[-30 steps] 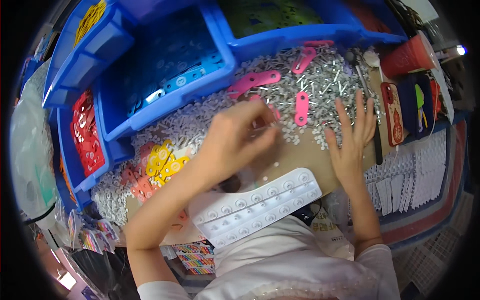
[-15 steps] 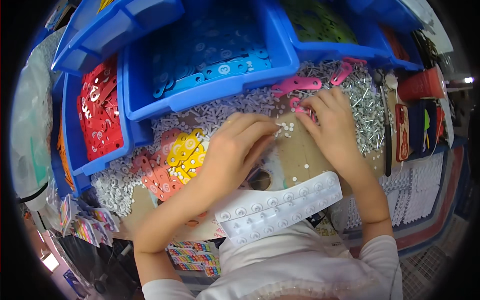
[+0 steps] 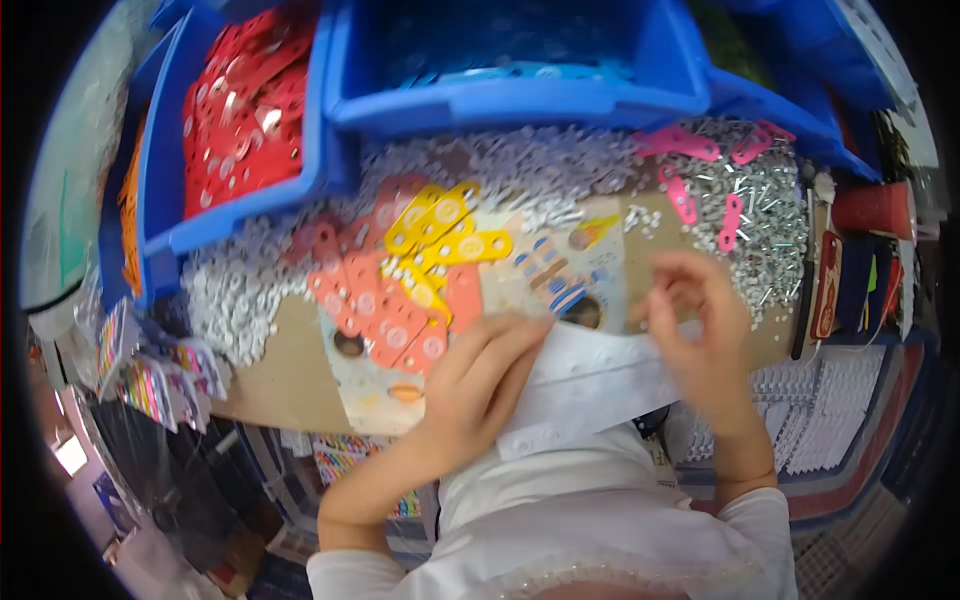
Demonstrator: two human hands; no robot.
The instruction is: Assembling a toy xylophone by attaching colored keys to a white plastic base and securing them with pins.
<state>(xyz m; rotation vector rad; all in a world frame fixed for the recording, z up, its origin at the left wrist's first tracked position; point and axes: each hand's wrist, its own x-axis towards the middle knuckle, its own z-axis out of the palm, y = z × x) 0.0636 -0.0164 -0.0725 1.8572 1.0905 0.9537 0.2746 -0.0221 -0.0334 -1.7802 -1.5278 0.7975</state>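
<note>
The left hand (image 3: 485, 385) rests against one end of a white strip (image 3: 590, 385), the blurred right hand (image 3: 708, 340) at the other; whether either grips, I cannot tell. The strip spans between the parted hands at the table's (image 3: 265, 390) near edge, yellow pieces (image 3: 478, 246) farther left, blue bins (image 3: 520, 105) along the far edge.

Red cup (image 3: 872, 208): sat at right, near phone (image 3: 826, 285). Blue bins (image 3: 520, 108): lined far side of surface (image 3: 270, 392). Translucent bag (image 3: 72, 150): was at far left.
</note>
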